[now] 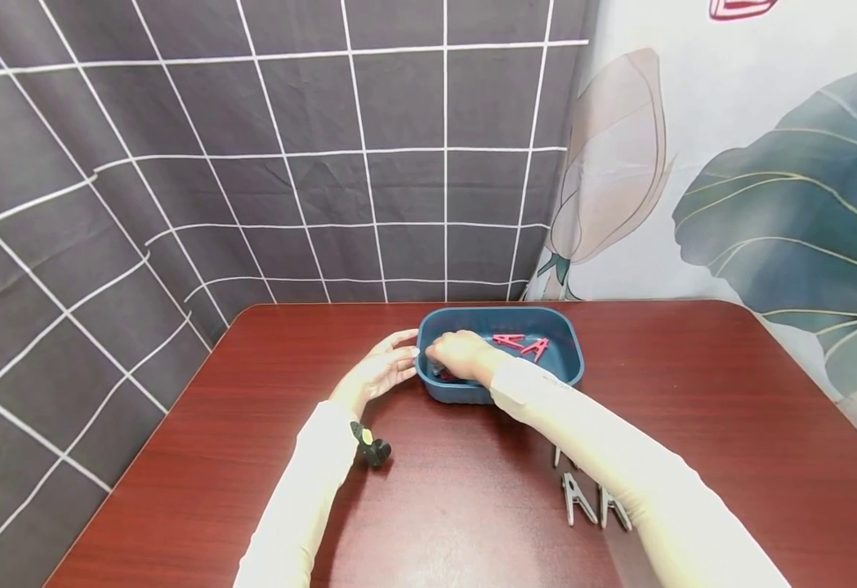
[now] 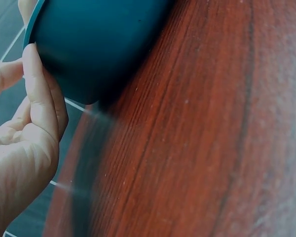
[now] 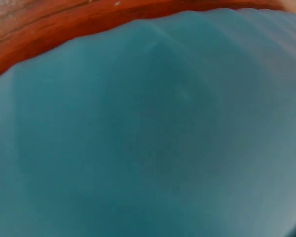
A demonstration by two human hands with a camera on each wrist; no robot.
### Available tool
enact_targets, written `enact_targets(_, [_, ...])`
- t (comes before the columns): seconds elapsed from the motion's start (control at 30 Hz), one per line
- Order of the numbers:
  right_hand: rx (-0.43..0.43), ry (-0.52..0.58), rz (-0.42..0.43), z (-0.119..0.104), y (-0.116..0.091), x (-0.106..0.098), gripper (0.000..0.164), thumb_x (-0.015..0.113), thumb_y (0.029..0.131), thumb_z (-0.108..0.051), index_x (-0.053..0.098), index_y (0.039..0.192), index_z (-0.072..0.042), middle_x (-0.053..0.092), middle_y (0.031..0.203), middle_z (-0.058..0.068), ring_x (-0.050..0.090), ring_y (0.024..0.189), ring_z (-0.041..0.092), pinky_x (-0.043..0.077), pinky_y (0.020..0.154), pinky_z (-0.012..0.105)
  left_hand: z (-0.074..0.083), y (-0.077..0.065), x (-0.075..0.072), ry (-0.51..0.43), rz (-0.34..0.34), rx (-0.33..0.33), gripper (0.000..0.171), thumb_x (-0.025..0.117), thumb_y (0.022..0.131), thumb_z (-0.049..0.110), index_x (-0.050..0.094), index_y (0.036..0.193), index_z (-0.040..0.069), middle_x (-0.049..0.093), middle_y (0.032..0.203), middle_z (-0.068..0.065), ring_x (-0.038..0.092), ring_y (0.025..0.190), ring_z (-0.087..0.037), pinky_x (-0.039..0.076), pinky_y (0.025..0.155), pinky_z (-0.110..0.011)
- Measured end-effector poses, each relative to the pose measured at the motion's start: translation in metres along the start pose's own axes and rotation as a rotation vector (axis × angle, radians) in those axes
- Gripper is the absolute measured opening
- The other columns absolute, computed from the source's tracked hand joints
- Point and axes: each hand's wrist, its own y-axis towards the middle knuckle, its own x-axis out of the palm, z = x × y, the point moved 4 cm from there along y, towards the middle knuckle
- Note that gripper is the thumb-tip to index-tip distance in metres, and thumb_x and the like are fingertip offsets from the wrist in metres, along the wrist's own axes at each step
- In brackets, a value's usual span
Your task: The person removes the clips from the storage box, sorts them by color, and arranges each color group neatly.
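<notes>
A creased dark grey wall covering (image 1: 310,192) with white grid lines stands behind and left of the reddish-brown, wood-grained table (image 1: 200,457). To the right hangs a pale covering (image 1: 729,90) printed with a pinkish bud (image 1: 612,163) and a large blue-green leaf (image 1: 788,212). Light glares off the tabletop's near part.

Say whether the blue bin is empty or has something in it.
Not empty: the head view shows red clips inside the blue bin, beside the right hand.
</notes>
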Motion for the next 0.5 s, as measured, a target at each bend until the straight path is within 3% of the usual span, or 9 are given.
enact_targets(0.13, [-0.020,0.027,0.060,0.000,-0.005,-0.003,0.011,0.059,0.087,-0.002,0.066,0.087,-0.011,0.066,0.087,0.006,0.063,0.089,0.025,0.052,0.080,0.039,-0.002,-0.001,0.000,0.013,0.011,-0.009,0.051,0.043,0.097,-0.002,0.026,0.145,0.003,0.064,0.089,0.005,0.064,0.079,-0.006,0.052,0.074,-0.019])
enact_targets(0.27, [-0.050,0.049,0.176,0.003,-0.015,-0.013,0.010,0.066,0.083,-0.002,0.068,0.088,-0.010,0.067,0.085,0.005,0.061,0.085,0.023,0.051,0.079,0.036,-0.004,-0.001,-0.002,0.000,0.021,-0.008,0.050,0.042,0.097,-0.003,0.027,0.144,0.004,0.065,0.089,0.005,0.064,0.079,-0.006,0.052,0.074,-0.020])
enact_targets(0.5, [-0.045,0.136,0.317,0.019,-0.034,-0.032,0.011,0.073,0.079,-0.002,0.069,0.088,-0.008,0.070,0.085,0.003,0.058,0.085,0.022,0.051,0.080,0.034,-0.004,0.002,-0.001,-0.031,0.011,-0.002,0.048,0.042,0.096,-0.003,0.030,0.142,0.005,0.066,0.088,0.003,0.064,0.077,-0.006,0.053,0.073,-0.020])
